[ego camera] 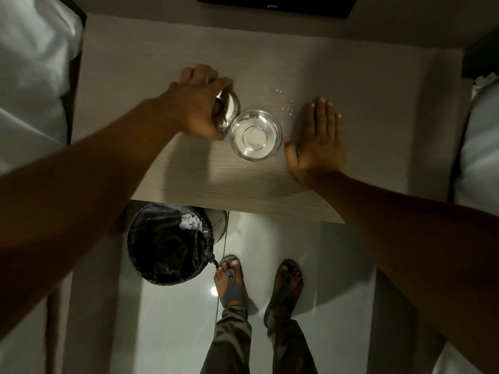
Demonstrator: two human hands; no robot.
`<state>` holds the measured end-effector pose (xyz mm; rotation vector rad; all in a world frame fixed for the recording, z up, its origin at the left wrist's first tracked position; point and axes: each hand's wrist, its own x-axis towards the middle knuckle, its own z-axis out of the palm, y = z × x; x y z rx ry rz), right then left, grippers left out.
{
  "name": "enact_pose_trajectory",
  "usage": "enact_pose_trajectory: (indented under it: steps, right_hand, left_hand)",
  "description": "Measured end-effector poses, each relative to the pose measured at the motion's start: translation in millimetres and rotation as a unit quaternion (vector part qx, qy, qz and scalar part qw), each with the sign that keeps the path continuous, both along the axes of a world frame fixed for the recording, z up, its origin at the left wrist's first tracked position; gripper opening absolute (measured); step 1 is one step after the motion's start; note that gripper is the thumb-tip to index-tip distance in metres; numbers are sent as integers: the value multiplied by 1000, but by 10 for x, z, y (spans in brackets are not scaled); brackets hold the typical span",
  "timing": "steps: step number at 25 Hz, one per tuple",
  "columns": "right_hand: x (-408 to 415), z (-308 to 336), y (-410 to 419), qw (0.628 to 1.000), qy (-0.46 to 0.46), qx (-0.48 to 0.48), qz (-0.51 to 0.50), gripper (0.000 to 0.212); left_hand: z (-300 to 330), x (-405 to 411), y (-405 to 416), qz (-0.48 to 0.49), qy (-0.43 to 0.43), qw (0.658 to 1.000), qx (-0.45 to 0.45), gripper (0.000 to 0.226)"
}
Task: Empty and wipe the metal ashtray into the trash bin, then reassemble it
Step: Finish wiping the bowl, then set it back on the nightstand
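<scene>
The shiny metal ashtray bowl (255, 134) stands upright on the wooden table (364, 117), with nothing visible inside it. Just left of it, touching its rim, the ashtray's metal lid (231, 106) is gripped from above by my left hand (198, 103), fingers curled around its edge and knob. My right hand (317, 143) lies flat on the table right of the bowl, palm down, fingers spread, holding nothing. On the floor below the table's front edge is the trash bin (168, 242), lined with a black bag, with a crumpled white tissue (189, 222) inside.
Small white crumbs (283, 99) are scattered on the table behind the bowl. White bedding (32, 76) lies to the left and right (480, 147). My sandalled feet (229, 276) stand on glossy floor tiles beside the bin. A dark screen (272, 4) sits at the far edge.
</scene>
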<state>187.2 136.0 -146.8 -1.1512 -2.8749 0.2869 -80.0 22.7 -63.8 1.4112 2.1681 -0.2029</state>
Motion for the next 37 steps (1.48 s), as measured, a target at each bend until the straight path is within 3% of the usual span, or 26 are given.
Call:
enact_pose_trajectory:
  steps: [4,12,15,19,37]
  right_hand:
    - [97,-10,0,1000,-10,-5,-7,87]
    - [4,22,-36,1000,-11,-15,0,90]
    - [-20,34,-42,1000,-17,-16,6,90]
    - [47,15,-53,1000,-18,-16,-4,89]
    - [115,-3,14,1000,-15,-17,-14,89]
  left_hand:
    - [-72,29,179,-40,-7,999,-13,120]
    - [123,79,-36,16,91,996,-6,126]
    - [240,402,-17,-31,85,995,38,128]
    - [221,931,194,-106,79,991,5,128]
    - [75,1015,365,-102,93,990,-26,130]
